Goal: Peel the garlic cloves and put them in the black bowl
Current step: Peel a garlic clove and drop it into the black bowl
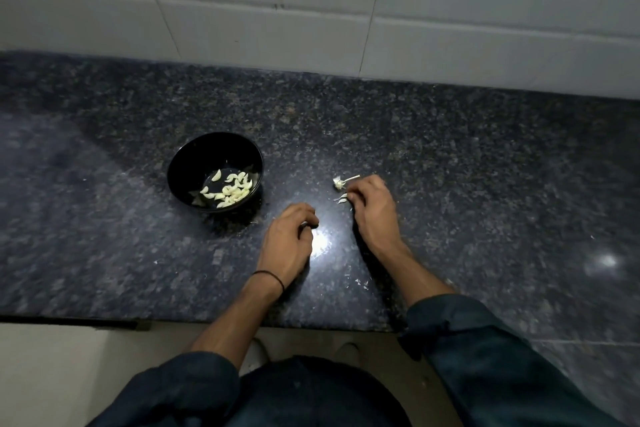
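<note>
The right hand [372, 204] is curled, a pale garlic piece [343, 198] pinched at its fingertips; open counter [485, 166] is left beyond it. The left hand [287, 239] is curled near the black bowl [194, 156], its contents not discernible. Peeled cloves [232, 191] are held in that bowl.

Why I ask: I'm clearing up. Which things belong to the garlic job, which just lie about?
Job: black bowl, peeled cloves in it, garlic piece at the right hand.
Lying about: bare garlic stem, skin flakes on the granite counter.
</note>
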`<state>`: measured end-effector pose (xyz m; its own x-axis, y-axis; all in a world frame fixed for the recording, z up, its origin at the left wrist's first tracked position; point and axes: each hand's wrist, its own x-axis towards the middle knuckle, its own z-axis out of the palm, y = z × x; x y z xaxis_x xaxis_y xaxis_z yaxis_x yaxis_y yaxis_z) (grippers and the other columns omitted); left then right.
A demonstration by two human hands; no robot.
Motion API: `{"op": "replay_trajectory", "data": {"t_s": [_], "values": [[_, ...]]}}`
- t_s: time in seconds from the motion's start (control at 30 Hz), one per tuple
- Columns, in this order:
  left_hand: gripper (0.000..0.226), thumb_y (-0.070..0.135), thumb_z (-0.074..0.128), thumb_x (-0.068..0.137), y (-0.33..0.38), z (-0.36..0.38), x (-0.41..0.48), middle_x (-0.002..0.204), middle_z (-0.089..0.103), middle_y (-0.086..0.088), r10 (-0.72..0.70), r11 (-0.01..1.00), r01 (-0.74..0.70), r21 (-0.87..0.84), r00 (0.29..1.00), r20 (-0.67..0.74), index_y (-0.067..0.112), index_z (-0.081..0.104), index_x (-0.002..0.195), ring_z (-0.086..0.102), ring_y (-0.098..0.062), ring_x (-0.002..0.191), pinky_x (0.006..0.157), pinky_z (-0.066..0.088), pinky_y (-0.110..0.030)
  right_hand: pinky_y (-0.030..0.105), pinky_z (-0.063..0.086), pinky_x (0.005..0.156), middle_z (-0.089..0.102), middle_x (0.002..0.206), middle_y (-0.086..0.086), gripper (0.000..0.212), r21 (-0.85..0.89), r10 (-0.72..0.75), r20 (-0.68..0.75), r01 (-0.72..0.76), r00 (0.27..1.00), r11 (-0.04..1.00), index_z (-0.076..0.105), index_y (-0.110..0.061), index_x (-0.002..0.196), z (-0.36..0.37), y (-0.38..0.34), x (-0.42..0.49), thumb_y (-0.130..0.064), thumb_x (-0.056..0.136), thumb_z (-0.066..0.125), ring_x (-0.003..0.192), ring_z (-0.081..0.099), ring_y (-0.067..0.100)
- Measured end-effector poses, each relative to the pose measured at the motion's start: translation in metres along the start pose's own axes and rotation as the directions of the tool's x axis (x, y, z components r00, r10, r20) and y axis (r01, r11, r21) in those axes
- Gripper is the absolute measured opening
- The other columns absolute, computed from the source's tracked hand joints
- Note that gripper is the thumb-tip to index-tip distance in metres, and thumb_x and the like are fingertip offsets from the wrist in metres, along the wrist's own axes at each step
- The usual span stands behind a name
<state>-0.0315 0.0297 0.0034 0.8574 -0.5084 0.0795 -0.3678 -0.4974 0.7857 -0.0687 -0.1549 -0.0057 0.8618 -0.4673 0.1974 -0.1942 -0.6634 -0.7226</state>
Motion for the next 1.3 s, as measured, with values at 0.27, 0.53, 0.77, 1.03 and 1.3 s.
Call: {"op": "replay_trajectory", "data": {"t_s": [0.27,0.53,0.77,1.03,1.3], "values": [[0.015,0.010,0.058,0.089,0.015,-0.002,-0.006,0.106,0.065,0.008,-0.035,0.984,0.032,-0.177,0.999,-0.010,0.017,0.070,0.096,0.070,-0.015,0.092,0.085,0.058,-0.041,0.032,0.048,0.079,0.063,0.091,0.002,0.012,0.087,0.076,-0.077,-0.069,0.994,0.994,0.064,-0.011,0.095,-0.016,-0.011,-0.015,-0.006,0.098,0.054,0.086,0.058,0.018],[0.010,0.012,0.071,0.090,0.050,-0.004,-0.015,0.087,0.073,0.012,-0.107,0.939,0.119,-0.322,0.993,0.056,0.020,0.074,0.096,0.067,-0.005,0.077,0.065,0.049,-0.016,0.027,0.056,0.075,0.072,0.086,-0.002,0.012,0.412,0.300,0.098,-0.313,0.949,0.856,0.068,-0.019,0.095,-0.029,-0.054,-0.068,-0.007,0.092,0.066,0.080,0.069,0.010],[0.009,0.012,0.073,0.087,0.046,-0.005,-0.015,0.078,0.074,0.008,-0.222,0.912,0.224,-0.345,0.974,0.045,0.019,0.074,0.081,0.070,-0.010,0.077,0.075,0.056,-0.033,0.036,0.054,0.058,0.071,0.076,0.007,0.005,0.618,0.467,0.139,-0.445,0.873,0.648,0.070,-0.011,0.092,-0.027,-0.068,-0.082,-0.007,0.093,0.068,0.065,0.064,0.013],[0.019,0.013,0.069,0.091,0.052,-0.001,-0.013,0.066,0.071,0.003,-0.332,0.858,0.339,-0.386,0.939,0.087,0.015,0.070,0.072,0.064,-0.006,0.062,0.065,0.049,-0.024,0.038,0.056,0.070,0.072,0.074,0.000,0.014,0.488,0.501,0.004,-0.439,0.866,0.755,0.068,-0.016,0.080,-0.015,-0.070,-0.081,-0.016,0.094,0.068,0.070,0.066,0.015],[0.028,0.010,0.065,0.094,0.057,0.000,-0.014,0.058,0.063,-0.001,-0.463,0.679,0.485,-0.551,0.865,0.192,0.012,0.064,0.066,0.053,-0.012,0.051,0.057,0.049,-0.030,0.034,0.052,0.067,0.071,0.070,0.001,0.019,0.449,0.512,-0.035,-0.444,0.858,0.775,0.066,-0.016,0.073,-0.011,-0.070,-0.080,-0.015,0.092,0.069,0.067,0.064,0.016]]}}
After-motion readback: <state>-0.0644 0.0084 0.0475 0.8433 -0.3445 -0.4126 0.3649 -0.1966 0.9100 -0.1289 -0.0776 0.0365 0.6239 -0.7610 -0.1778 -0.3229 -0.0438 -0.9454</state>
